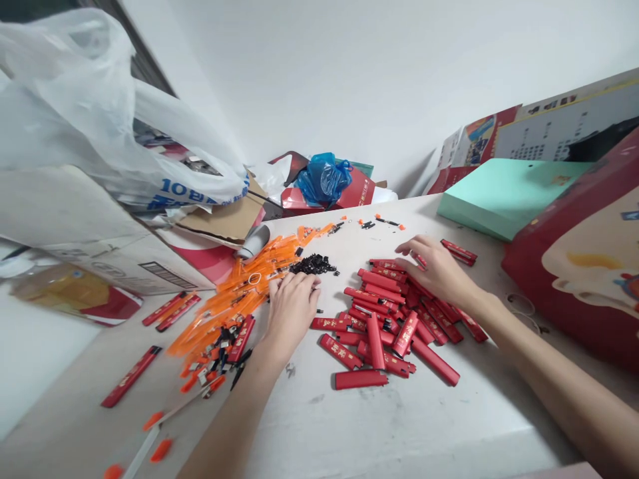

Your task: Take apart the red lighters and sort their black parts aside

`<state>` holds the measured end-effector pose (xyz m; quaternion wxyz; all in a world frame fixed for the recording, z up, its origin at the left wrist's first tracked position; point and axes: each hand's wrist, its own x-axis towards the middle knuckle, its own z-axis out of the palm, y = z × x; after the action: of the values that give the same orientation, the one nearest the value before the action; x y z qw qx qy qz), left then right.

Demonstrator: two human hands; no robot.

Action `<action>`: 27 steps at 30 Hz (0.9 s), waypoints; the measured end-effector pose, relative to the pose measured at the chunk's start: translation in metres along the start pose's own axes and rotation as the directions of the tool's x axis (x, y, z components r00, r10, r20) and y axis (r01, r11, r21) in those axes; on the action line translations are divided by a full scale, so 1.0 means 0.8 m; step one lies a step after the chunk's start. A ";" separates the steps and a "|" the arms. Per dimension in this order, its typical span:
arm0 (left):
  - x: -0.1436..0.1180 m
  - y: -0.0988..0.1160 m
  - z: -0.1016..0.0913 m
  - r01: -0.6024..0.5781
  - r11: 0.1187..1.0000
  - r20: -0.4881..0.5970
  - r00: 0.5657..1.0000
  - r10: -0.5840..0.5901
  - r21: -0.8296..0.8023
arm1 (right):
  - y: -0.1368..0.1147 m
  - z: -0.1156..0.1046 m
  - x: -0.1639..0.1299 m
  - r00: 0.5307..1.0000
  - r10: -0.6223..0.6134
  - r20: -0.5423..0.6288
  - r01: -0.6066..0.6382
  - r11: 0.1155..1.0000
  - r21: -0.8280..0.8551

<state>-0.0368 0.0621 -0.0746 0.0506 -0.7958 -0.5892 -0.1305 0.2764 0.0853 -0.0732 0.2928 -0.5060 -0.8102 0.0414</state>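
Observation:
My left hand (293, 306) rests palm down beside a heap of small black parts (314, 264) and the edge of long orange plastic strips (234, 286). Its fingers are bent and slightly apart; whatever lies under them is hidden. At the far side of a pile of red casings (382, 336) is my right hand (432, 266). A red casing (421, 261) shows between its thumb and fingers, which close around it. The casings are flat, narrow tubes with gold lettering, similar to lighter shells, lying in many directions.
Loose red pieces (132, 377), black and orange bits (214, 362) and a white stick (142, 452) lie at the left. White plastic bags (74, 106) sit on a carton (100, 226). A mint-green box (509, 196) and a large red box (579, 266) border the right side.

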 end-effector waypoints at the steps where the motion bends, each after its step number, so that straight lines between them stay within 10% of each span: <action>1: 0.000 0.001 0.000 0.006 1.000 -0.007 1.000 -0.006 -0.002 | -0.012 0.001 -0.002 0.998 -0.058 0.016 0.058 0.997 0.054; 8: 0.006 -0.001 0.000 0.094 0.995 -0.112 0.990 -0.090 0.038 | -0.047 0.015 -0.015 0.974 -0.201 0.107 0.196 0.979 0.057; 27: 0.017 -0.025 0.008 0.207 0.977 -0.102 0.972 -0.210 -0.043 | -0.056 0.009 -0.014 0.980 -0.055 0.193 0.050 0.998 0.030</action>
<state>-0.0512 0.0821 -0.0785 0.0550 -0.7223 -0.6636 -0.1868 0.2405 0.0558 -0.0676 0.2198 -0.4743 -0.8474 0.0926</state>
